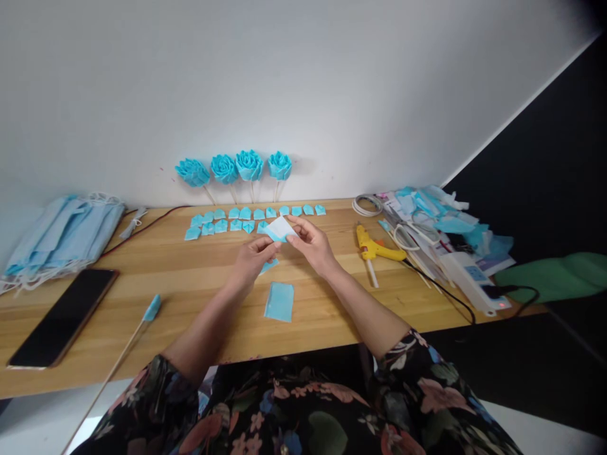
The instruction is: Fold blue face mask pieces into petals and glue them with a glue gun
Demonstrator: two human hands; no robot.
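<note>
Both hands hold a small piece of light blue mask fabric (281,229) above the wooden table (190,278). My left hand (253,260) pinches its lower left edge. My right hand (313,243) pinches its right side. Another small blue scrap (269,266) lies under my left hand. A flat blue rectangle of fabric (279,301) lies on the table just in front of my hands. Behind them, two rows of folded blue petals (246,219) are laid out. Several blue fabric roses on sticks (236,167) lean against the wall.
A stack of blue face masks (61,237) sits at the far left, with a black phone (64,316) before it. A wooden stick with a blue tip (137,332) lies near the front edge. A yellow glue gun (377,251) and a pile of scraps (441,227) are on the right.
</note>
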